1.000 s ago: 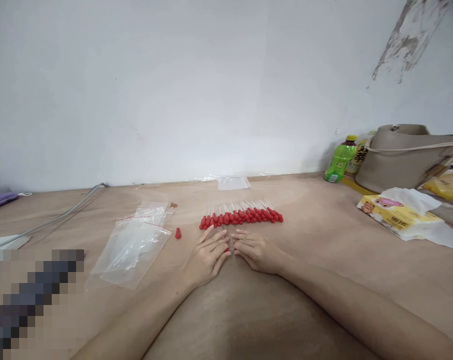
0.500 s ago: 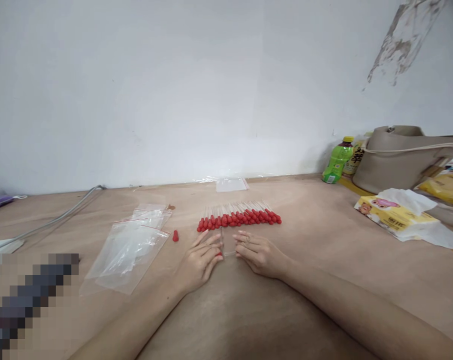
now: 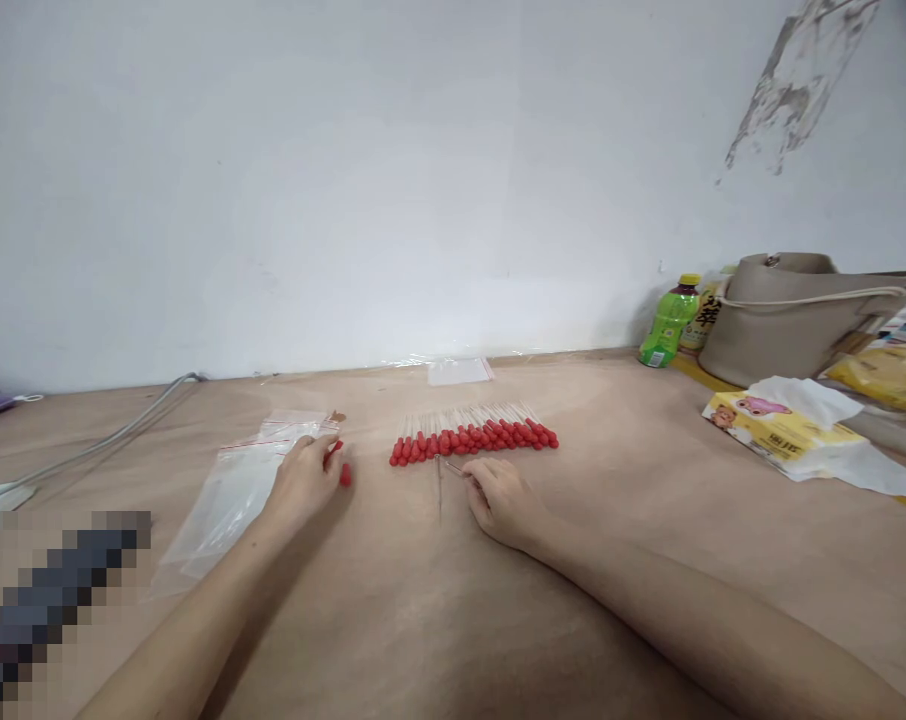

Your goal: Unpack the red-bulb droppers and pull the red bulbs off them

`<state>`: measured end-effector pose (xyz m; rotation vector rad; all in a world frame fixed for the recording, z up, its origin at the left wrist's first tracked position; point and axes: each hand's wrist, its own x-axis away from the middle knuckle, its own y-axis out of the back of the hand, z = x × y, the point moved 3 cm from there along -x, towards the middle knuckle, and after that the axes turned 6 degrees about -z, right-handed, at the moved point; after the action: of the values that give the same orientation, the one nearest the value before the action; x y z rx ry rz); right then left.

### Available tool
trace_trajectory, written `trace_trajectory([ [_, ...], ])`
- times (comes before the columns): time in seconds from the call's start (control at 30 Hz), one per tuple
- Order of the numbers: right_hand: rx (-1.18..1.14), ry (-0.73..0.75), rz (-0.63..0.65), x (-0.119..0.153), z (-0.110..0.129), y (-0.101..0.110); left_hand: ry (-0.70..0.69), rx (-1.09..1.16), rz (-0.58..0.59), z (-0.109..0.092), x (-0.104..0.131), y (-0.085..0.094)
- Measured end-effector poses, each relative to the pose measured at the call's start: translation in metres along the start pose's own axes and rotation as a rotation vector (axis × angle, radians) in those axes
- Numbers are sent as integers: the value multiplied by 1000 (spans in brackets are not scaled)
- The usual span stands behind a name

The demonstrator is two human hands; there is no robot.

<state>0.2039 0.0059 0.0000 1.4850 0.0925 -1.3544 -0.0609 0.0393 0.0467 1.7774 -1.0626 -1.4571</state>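
Observation:
My left hand (image 3: pixel 307 478) is closed, fingertips pinching a small red rubber bulb (image 3: pixel 337 447) above the table. Just below it a second red bulb (image 3: pixel 346 475) lies on the surface. My right hand (image 3: pixel 504 500) is closed on one end of a thin clear tube (image 3: pixel 454 468), which points up and left. Another thin clear tube (image 3: pixel 439 488) lies on the table between my hands, its far end near the row. Behind them stretches a row of droppers (image 3: pixel 472 437), red bulbs toward me and clear stems toward the wall.
Clear zip bags (image 3: pixel 224 505) with red seams lie under and beside my left forearm. One more bag (image 3: pixel 459 372) rests by the wall. On the right are a yellow tissue box (image 3: pixel 783 425), a green bottle (image 3: pixel 670 322) and a grey-beige bag (image 3: pixel 775 325). A grey cable (image 3: pixel 134 425) runs at left.
My left hand has moved left from the clear tubes to the loose red bulb, carrying a red bulb. My right hand has lifted and tilted one tube slightly; the other tube lies uncovered.

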Motion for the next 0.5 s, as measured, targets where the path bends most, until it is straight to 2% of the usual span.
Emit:
trace_trajectory([
  [0.13,-7,-22,18,-5,5,-9,76,-55,121,12,-4,-7],
  [0.23,-1,-22,34,-8,10,-13,67,-63,148,16,-2,-11],
  [0.3,0,-25,53,-8,12,-15,38,-89,91,14,0,-10],
  [0.37,2,-20,71,-8,14,-15,-42,-107,-27,5,3,-6],
  [0.43,9,-7,88,-8,14,-14,-166,-67,-136,-9,9,-3],
  [0.5,20,13,115,-9,15,-12,-281,36,-168,-27,17,-4],
])
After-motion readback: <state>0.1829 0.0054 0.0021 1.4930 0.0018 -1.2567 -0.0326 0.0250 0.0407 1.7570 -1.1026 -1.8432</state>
